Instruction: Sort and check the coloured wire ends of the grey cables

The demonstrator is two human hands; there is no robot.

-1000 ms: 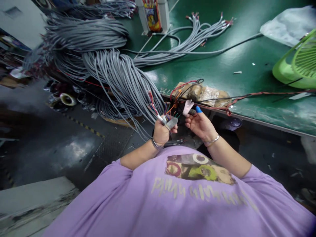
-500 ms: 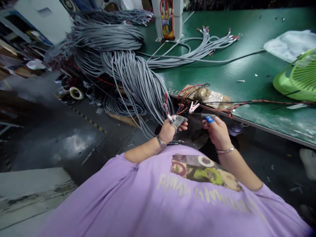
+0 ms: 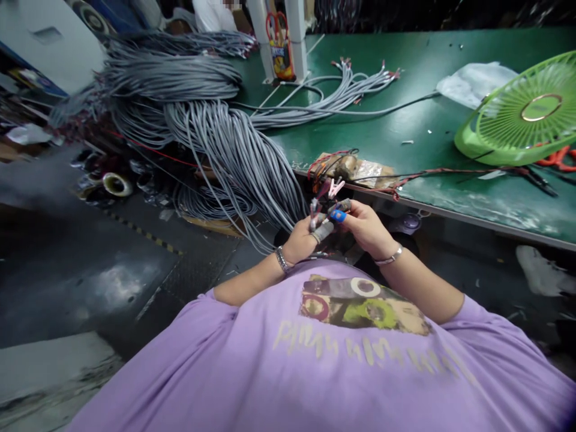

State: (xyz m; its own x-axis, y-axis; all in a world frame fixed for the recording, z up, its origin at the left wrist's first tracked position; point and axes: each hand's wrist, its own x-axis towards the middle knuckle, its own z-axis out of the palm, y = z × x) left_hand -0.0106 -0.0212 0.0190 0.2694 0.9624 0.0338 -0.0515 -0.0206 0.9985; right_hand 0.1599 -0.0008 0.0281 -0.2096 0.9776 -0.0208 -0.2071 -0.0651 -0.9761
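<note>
My left hand [image 3: 302, 239], with grey wrapping on its thumb, is closed around the end of a grey cable. Loose coloured wires [image 3: 314, 207] stick up from that end. Close beside it, my right hand [image 3: 366, 227] is pinched at the cable's wire ends; a blue cover is on its thumb and grey wrapping on a finger. What exactly lies between the right fingertips is too small to make out. Just beyond my hands a pink clip [image 3: 335, 188] stands at the bench edge. A thick bundle of grey cables [image 3: 243, 150] hangs over the edge on the left.
The green bench [image 3: 432, 138] carries a green fan [image 3: 522, 111], a plastic bag [image 3: 472, 83], a taped block [image 3: 371, 172] with wires, and more grey cables [image 3: 333, 102]. Scissors [image 3: 553, 157] lie behind the fan. A white post [image 3: 297, 57] with an orange-handled pouch stands at the back.
My right hand has moved left to meet my left hand at the cable's wires. The view has turned somewhat to the right, showing more of the fan.
</note>
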